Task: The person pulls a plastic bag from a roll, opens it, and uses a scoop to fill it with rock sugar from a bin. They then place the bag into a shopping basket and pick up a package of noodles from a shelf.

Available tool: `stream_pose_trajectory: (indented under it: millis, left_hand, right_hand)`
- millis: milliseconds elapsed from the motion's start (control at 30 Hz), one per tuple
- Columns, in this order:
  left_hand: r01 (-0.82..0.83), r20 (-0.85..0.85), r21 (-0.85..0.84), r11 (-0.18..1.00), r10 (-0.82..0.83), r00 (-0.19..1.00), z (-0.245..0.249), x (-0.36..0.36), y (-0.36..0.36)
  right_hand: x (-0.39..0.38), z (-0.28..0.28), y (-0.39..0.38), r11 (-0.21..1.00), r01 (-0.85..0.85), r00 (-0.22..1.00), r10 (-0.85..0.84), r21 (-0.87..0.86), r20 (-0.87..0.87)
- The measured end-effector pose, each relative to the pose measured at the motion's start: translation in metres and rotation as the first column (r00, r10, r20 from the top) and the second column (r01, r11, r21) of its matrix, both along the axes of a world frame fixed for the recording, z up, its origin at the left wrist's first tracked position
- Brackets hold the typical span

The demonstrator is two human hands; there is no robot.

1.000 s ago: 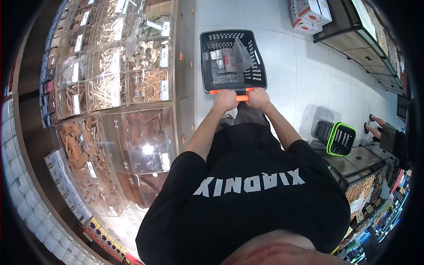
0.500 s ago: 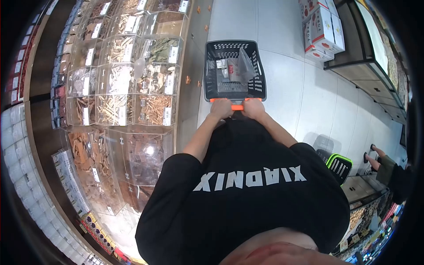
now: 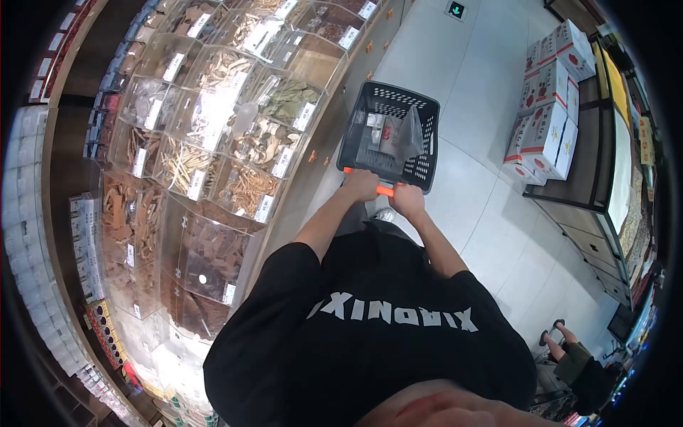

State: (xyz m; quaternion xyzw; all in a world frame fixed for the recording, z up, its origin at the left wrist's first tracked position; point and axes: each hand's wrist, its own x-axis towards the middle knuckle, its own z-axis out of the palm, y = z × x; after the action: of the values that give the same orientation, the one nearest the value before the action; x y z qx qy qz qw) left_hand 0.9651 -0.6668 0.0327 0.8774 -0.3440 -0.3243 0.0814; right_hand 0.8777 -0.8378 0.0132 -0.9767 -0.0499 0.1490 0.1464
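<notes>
- Shirt (image 3: 398, 313): black, soft cloth with white block letters, nearest; clock directions run from its chest lettering.
- Left hand (image 3: 361, 185), toward 12: fingers curled closed around the orange handle (image 3: 385, 191).
- Right hand (image 3: 408, 201), also toward 12: closed around the same smooth bar, just beside the left, a short orange stretch showing between them.
- Basket (image 3: 350, 146), at 12 just beyond the hands: dark grey, stiff plastic, rounded corners, walls pierced with rows of holes.
- In the basket: a small white pack (image 3: 373, 121) toward the left; a flat pack (image 3: 390, 135) with red marks near the middle; a thin, crumpled, see-through bag (image 3: 410, 135) toward the right.
- Lower bins (image 3: 206, 249), at 9 to 10: clear, glossy, holding rough brown chips and slabs.
- Upper bins (image 3: 245, 117), at 10 to 11: clear, boxy, in rows with white labels; they hold pale sticks (image 3: 183, 160), thin tan strands (image 3: 249, 188), cream slices (image 3: 265, 142) and flat green leaves (image 3: 288, 99).
- Cartons (image 3: 551, 107), at 1: white with red print, square-edged, stacked beside a dark-framed cabinet (image 3: 594, 149).
- Person (image 3: 580, 366), between 3 and 4: dark top, olive shorts, dark footwear.
- Floor sign (image 3: 457, 9), near 12, far off: dark square, green arrow.
</notes>
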Motion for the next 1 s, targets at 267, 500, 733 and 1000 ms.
stream_pose_trajectory:
  millis: [267, 500, 733, 1000]
  left_hand:
    - [0.016, -0.011, -0.046, 0.999, -0.016, 1.000, 0.016, 0.095, -0.034]
    - [0.034, -0.015, -0.066, 0.997, -0.035, 0.999, 0.001, 0.177, -0.068]
    - [0.062, 0.005, -0.110, 0.992, -0.061, 0.998, -0.008, 0.237, -0.096]
    - [0.093, -0.033, -0.080, 0.992, -0.096, 0.995, -0.007, 0.287, -0.121]
  right_hand:
    - [0.091, 0.001, -0.032, 0.995, 0.085, 0.995, -0.087, -0.042, -0.042]
    - [0.172, 0.004, -0.058, 0.983, 0.153, 0.982, -0.163, -0.103, -0.097]
    - [0.231, 0.000, -0.090, 0.980, 0.178, 0.971, -0.190, -0.094, -0.143]
    - [0.271, 0.000, -0.108, 0.972, 0.213, 0.964, -0.226, -0.101, -0.143]
